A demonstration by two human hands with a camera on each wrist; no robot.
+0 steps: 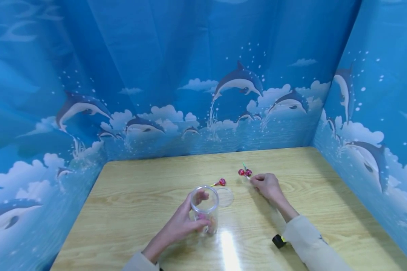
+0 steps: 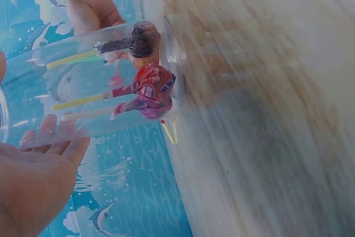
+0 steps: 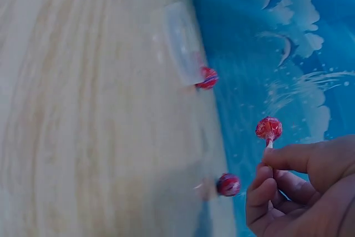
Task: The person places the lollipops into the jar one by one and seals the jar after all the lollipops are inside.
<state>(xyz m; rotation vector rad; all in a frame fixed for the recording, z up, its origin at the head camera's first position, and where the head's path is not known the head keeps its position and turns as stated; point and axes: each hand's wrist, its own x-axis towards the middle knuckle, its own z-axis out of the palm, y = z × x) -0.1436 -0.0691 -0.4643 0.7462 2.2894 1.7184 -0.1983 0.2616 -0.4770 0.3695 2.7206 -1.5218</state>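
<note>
While the head view looks down on a wooden table [image 1: 149, 177] walled by a blue dolphin-print backdrop [image 1: 156, 75], I see my left hand [image 1: 186, 222] at lower centre curled round a clear plastic jar [image 1: 205, 210], fingers wrapped about its wall, which I judge keeps it upright with the mouth open and steady. Just right of the jar lies its clear lid [image 1: 225, 196], flat on the wood. Above the lid, a loose lollipop [image 1: 220, 182] lies on the table. Right of centre, my right hand [image 1: 266, 185] pinches the stick of a raised lollipop [image 1: 248, 172], with a second lollipop [image 1: 241, 172] touching or just beside it; I cannot tell which. A small black and yellow object [image 1: 279, 241] sits at the lower right near my sleeve [image 1: 308, 241]. In the left wrist view, the jar [image 2: 72, 81] fills the upper left, lying sideways in frame, with wrapped lollipops [image 2: 150, 81] bunched against its base and their sticks pointing to the mouth; my left-hand fingers [image 2: 50, 137] press its wall from below. In the right wrist view, the right hand [image 3: 305, 192] sits at lower right, thumb and forefinger pinching a stick so the red head [image 3: 269, 129] stands clear above them, a grip I judge suited to steering it. Another lollipop [image 3: 228, 184] lies just left of the hand, a third [image 3: 208, 77] at upper centre touches the lid [image 3: 182, 43].
</note>
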